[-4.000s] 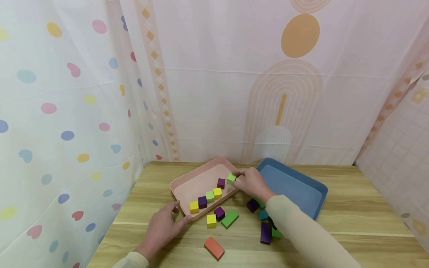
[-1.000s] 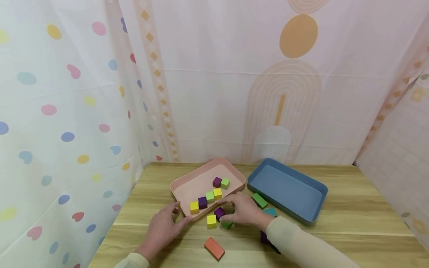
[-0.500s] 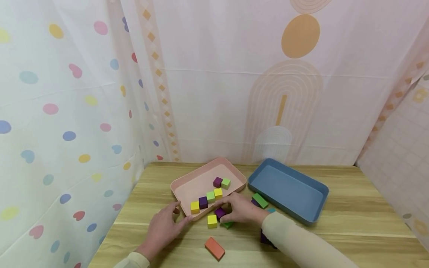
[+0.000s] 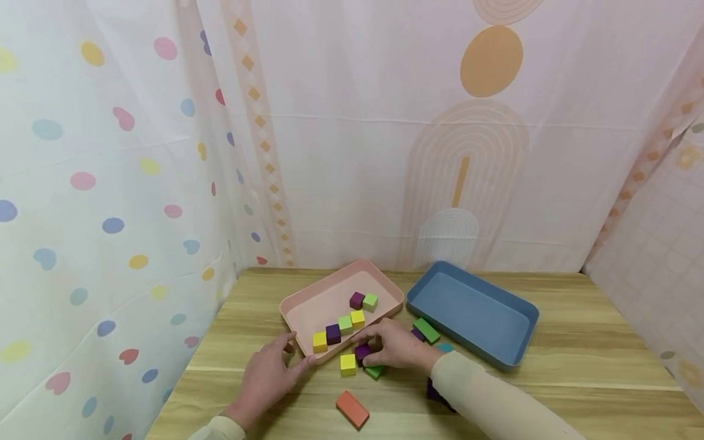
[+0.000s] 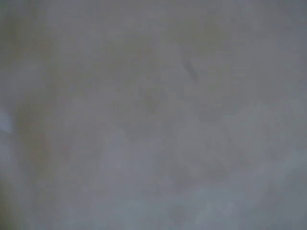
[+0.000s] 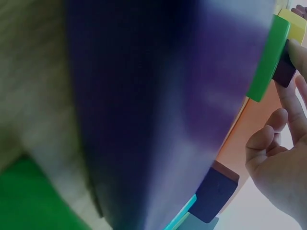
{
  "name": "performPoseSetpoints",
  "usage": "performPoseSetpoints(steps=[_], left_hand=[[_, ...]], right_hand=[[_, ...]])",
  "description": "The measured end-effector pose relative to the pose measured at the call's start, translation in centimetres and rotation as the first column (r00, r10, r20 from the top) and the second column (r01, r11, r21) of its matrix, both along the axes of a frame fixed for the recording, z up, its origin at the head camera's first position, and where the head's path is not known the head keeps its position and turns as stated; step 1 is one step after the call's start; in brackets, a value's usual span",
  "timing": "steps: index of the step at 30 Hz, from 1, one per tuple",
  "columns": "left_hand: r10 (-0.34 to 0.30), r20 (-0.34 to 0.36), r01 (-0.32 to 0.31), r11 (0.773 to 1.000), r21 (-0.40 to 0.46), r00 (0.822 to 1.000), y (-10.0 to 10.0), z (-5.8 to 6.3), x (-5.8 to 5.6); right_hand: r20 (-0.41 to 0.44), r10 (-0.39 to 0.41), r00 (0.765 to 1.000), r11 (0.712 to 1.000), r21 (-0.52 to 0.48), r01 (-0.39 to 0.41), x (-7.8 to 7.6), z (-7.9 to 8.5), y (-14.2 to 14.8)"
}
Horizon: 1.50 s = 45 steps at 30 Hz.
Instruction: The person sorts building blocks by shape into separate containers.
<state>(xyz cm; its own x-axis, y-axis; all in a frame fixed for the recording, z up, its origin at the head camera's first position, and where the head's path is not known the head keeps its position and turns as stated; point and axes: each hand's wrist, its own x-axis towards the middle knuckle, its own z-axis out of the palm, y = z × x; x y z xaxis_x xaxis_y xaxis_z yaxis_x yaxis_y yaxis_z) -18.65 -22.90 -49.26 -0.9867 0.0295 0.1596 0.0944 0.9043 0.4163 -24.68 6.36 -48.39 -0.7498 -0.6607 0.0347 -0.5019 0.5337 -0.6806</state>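
Note:
My left hand [image 4: 272,370] holds the near left corner of the pink tray [image 4: 308,297], thumb on the front side and fingers at the left rim. With thumb and index finger, my right hand [image 4: 398,345] pinches a dark purple cube [image 4: 361,352] in front of that tray; the right wrist view shows the fingertips on the purple cube [image 6: 285,67]. Next to it lie a green block [image 4: 376,371] and a yellow cube [image 4: 348,365]. Inside the tray, several yellow, purple and light green cubes [image 4: 345,324] stand along the front, with a purple-and-green pair [image 4: 363,301] behind.
A blue tray [image 4: 473,318] stands at the right. Between it and my right sleeve are a green block [image 4: 426,330], a teal block [image 4: 445,348] and dark purple blocks, partly hidden. An orange block [image 4: 352,409] lies near the front. The left wrist view is a grey blur.
Four seconds ago my right hand held a light green cube over the tray; that cube now sits beside the purple one there. The hand has come forward to the purple cube on the table.

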Motion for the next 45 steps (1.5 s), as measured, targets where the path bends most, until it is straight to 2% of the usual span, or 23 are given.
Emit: performPoseSetpoints(steps=[7,16,25,29,33,41,45], left_hand=[[0.001,-0.006,-0.002,1.0,-0.006,1.0,0.0,-0.1,0.0],[-0.002,-0.03,0.002,1.0,-0.004,1.0,0.0,-0.2,0.0],[0.001,-0.012,-0.001,1.0,-0.003,1.0,0.0,-0.2,0.0],[0.002,-0.011,-0.002,1.0,-0.007,1.0,0.0,-0.2,-0.1],[0.003,-0.011,-0.003,1.0,-0.005,1.0,0.0,-0.2,0.0],[0.002,-0.021,-0.002,1.0,-0.003,1.0,0.0,-0.2,0.0],[0.003,-0.022,-0.003,1.0,-0.003,1.0,0.0,-0.2,0.0]], right_hand=[[0.045,-0.028,0.999,0.999,-0.044,0.03,0.2,0.7,0.7],[-0.047,-0.056,0.997,0.997,-0.055,0.053,-0.1,2.3,2.0],[-0.052,-0.144,0.988,0.984,-0.115,0.137,-1.2,3.9,3.5],[-0.087,-0.202,0.975,0.973,-0.133,0.19,-2.1,4.5,3.7],[-0.075,-0.268,0.961,0.957,-0.138,0.256,-3.0,4.9,3.6],[-0.021,-0.408,0.913,0.905,-0.138,0.401,-4.5,4.3,2.8],[-0.038,-0.456,0.889,0.887,-0.101,0.45,-5.3,3.8,2.3]])
